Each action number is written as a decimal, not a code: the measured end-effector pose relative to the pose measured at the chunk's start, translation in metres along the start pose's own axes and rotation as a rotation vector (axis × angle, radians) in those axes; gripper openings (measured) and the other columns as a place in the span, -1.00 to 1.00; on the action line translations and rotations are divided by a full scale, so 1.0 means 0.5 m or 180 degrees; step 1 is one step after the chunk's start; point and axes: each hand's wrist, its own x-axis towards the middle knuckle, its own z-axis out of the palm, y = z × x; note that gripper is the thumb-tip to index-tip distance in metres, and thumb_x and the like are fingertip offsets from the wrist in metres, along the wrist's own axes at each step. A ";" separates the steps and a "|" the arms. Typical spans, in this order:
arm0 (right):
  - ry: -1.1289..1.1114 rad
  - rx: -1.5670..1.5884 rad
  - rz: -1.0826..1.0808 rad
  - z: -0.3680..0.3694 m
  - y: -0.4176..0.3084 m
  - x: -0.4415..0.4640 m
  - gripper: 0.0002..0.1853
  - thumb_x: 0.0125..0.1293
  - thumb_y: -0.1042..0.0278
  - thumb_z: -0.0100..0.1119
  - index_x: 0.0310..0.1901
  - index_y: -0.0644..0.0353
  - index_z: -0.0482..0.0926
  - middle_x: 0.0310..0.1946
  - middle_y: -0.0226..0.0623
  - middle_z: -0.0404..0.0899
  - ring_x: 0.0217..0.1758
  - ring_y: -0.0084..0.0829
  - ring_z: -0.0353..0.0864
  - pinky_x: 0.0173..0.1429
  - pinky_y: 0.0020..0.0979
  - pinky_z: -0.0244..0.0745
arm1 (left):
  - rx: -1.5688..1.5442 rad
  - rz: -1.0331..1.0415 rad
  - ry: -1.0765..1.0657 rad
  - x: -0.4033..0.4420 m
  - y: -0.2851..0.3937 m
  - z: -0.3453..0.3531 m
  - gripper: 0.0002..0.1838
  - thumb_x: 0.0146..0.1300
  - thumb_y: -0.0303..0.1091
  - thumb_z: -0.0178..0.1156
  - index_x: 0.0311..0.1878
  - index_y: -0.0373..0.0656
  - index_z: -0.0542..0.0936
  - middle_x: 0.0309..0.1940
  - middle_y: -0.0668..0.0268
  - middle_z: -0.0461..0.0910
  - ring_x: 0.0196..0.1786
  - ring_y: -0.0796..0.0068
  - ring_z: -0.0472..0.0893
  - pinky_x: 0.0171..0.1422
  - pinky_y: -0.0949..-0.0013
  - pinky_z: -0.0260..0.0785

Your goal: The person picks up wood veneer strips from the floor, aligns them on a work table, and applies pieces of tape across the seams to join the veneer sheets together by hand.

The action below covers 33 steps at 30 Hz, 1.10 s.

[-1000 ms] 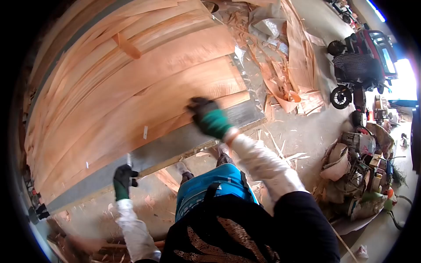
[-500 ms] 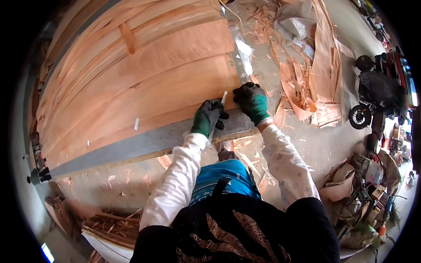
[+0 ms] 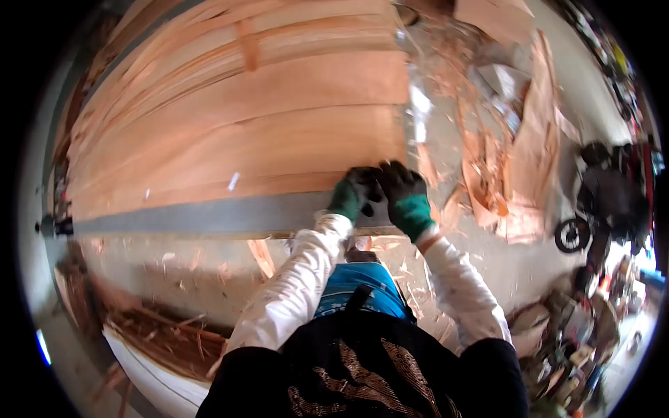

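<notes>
Left hand (image 3: 357,189) and right hand (image 3: 405,194) meet near the wood sheet's (image 3: 279,143) four-o'clock corner; cannot tell their grip. At eight o'clock, a container (image 3: 143,373) holds wood scraps (image 3: 171,336).

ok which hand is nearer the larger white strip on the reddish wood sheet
Left: the left hand is to the right of the larger white strip; the right hand is farther right.

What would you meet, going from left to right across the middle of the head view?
Small white strip → larger white strip → gloved left hand → gloved right hand → long thin wood sheet on the floor → spoked wheel.
</notes>
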 end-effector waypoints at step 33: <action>-0.1061 -0.0490 -0.0362 0.396 -0.683 0.904 -0.07 0.02 -0.29 0.28 0.33 0.15 0.27 0.33 -0.20 0.32 0.38 -0.20 0.29 0.33 -0.09 0.20 | -0.0379 -0.0235 0.4196 -0.898 0.322 -1.227 -0.67 0.39 -0.24 0.06 0.04 -0.30 0.52 -0.52 0.16 0.59 -0.68 0.45 0.45 -0.61 0.41 0.35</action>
